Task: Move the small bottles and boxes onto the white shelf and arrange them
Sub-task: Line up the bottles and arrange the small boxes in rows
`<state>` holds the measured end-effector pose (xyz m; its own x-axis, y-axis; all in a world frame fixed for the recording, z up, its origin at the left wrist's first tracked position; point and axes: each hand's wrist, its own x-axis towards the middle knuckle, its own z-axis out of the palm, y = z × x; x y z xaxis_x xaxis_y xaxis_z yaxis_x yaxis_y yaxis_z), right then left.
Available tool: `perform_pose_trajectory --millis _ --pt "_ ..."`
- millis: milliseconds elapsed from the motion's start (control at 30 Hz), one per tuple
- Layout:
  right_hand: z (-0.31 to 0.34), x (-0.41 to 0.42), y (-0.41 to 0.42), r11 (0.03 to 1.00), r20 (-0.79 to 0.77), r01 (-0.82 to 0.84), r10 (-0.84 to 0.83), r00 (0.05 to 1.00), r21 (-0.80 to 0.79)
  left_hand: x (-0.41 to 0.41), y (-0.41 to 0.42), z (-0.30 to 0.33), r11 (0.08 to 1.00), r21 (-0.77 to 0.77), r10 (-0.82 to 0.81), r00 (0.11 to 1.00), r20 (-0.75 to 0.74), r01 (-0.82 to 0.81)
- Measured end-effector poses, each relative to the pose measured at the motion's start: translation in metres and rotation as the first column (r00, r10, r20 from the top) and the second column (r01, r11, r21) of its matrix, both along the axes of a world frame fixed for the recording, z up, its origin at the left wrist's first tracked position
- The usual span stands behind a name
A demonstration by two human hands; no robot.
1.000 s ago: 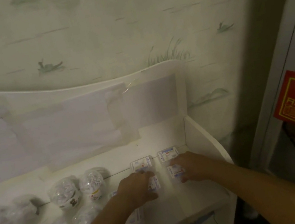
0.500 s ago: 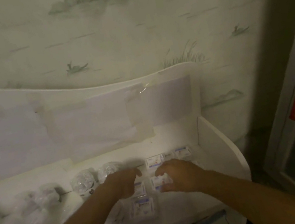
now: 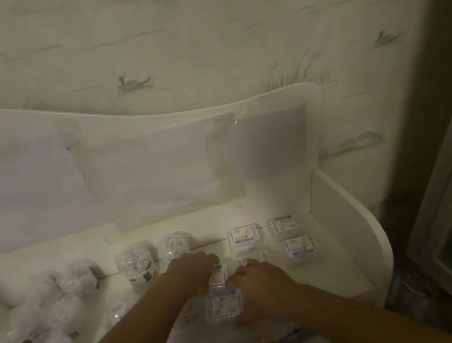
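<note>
Both hands shifted toward 9 o'clock since previous frames. Right hand [image 3: 257,289] spread flat, touching near box [image 3: 223,304] on white shelf [image 3: 348,240]. Left hand [image 3: 192,271] curled; hold indeterminate. Box grid filling; bottles [image 3: 136,259] at 9 o'clock.

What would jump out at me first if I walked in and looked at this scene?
Two bare hands meet mid-shelf: the left hand and right hand rest on small clear boxes on the white shelf. More labelled boxes sit in neat rows towards the right wall. A huddle of shiny wrapped bottles fills the left side.
</note>
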<state>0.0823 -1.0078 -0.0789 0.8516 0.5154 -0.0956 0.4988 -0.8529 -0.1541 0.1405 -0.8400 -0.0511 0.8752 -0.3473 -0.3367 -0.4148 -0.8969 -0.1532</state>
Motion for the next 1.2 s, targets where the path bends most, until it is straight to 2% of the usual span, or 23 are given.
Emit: perform_pose_trajectory --millis 233,367,533,700,833,1000,1200 --pt "-0.002 -0.011 0.001 0.995 -0.032 -0.014 0.017 0.999 0.098 0.004 0.001 0.003 0.998 0.049 -0.024 1.000 -0.014 0.025" --pt "0.001 -0.008 -0.013 0.989 -0.067 0.033 -0.024 0.997 0.141 0.002 -0.001 -0.001 0.997 0.052 -0.065 0.995 0.079 0.061" --pt "0.007 -0.004 -0.050 0.992 -0.091 0.074 -0.065 0.994 0.100 0.003 -0.006 0.011 0.999 0.005 -0.045 0.994 0.095 0.044" --pt "0.019 -0.006 -0.085 0.992 -0.076 0.125 -0.123 0.990 0.026 -0.004 -0.019 0.034 0.997 0.066 -0.047 0.998 -0.028 0.049" --pt "0.024 -0.003 -0.109 0.984 -0.074 0.177 -0.178 0.981 -0.015 -0.021 -0.038 0.036 0.994 0.055 -0.089 0.991 -0.098 0.095" --pt "0.022 -0.007 -0.131 0.967 -0.132 0.251 -0.253 0.958 -0.035 -0.034 -0.056 0.033 0.987 0.077 -0.130 0.977 -0.169 0.144" --pt "0.017 -0.005 -0.142 0.942 -0.162 0.314 -0.330 0.930 -0.120 -0.037 -0.064 0.026 0.989 -0.010 -0.148 0.978 -0.146 0.148"
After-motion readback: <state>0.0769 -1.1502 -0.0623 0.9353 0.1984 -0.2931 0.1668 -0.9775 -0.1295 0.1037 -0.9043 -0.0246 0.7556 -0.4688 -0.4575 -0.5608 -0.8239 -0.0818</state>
